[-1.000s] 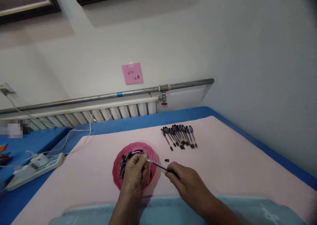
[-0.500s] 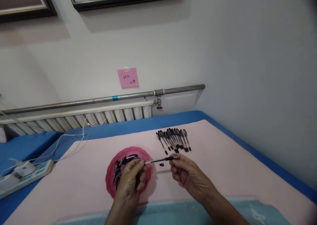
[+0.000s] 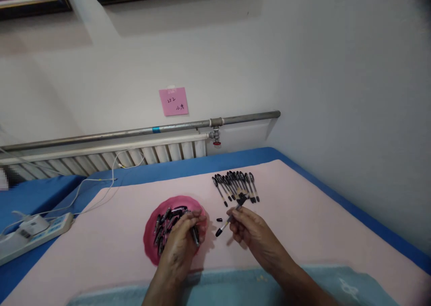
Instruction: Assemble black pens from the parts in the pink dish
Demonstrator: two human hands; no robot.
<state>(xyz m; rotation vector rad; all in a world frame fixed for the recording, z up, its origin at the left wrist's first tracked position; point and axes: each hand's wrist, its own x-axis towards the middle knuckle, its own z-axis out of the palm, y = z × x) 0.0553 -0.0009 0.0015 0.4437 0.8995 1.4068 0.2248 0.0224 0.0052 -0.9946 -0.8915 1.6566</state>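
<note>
My right hand pinches a slim clear-and-black pen. The pen slants, its black end down at the left and its dark upper end close to the row of pens. Over the right side of a pink scalloped bowl, my left hand is curled around dark, shiny pieces that look like pen caps; its fingers partly hide them. More black-and-clear pieces fill the bowl. One small black piece lies between the hands. Beyond, several similar pens lie side by side.
A pale pink sheet covers the blue table surface. At the left are a power strip and white cables. A radiator and a pipe run along the wall. Light-blue cloth lies at the near edge.
The pen was held level between both hands; now only my right hand has it, turned to a slant. My left hand has let go of its end and curled over the bowl.
</note>
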